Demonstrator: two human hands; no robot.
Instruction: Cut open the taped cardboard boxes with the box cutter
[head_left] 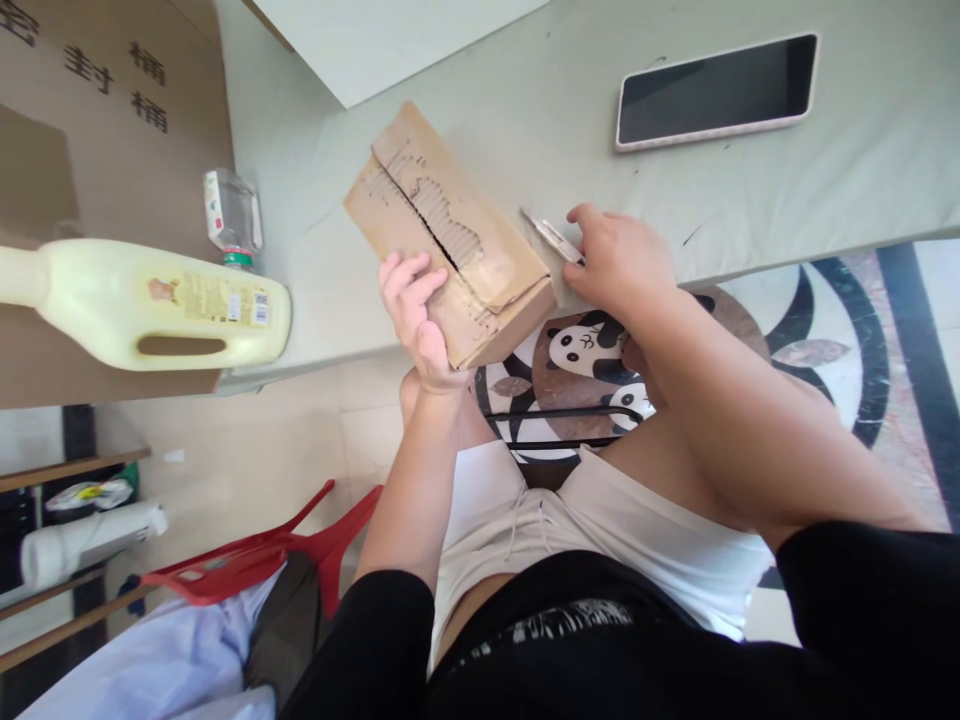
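A brown cardboard box (480, 225) lies tilted near the front edge of the pale cloth-covered table, with a dark slit along the seam of its top and its near right corner a little raised. My left hand (416, 315) grips the box at its near left side, fingers on the top face and thumb near the edge. To the right of the box, a utility knife (553, 237) rests on the cloth, its tip pointing to the upper left. My right hand (619, 255) has its fingertips around the rear end of the knife.
A phone (720, 92) lies at the upper right. On the left are a large yellow bottle (165, 305), a small clear bottle (235, 215) and a big carton (112, 150). A white panel (397, 35) juts in at the top. Below left is a red chair (225, 565).
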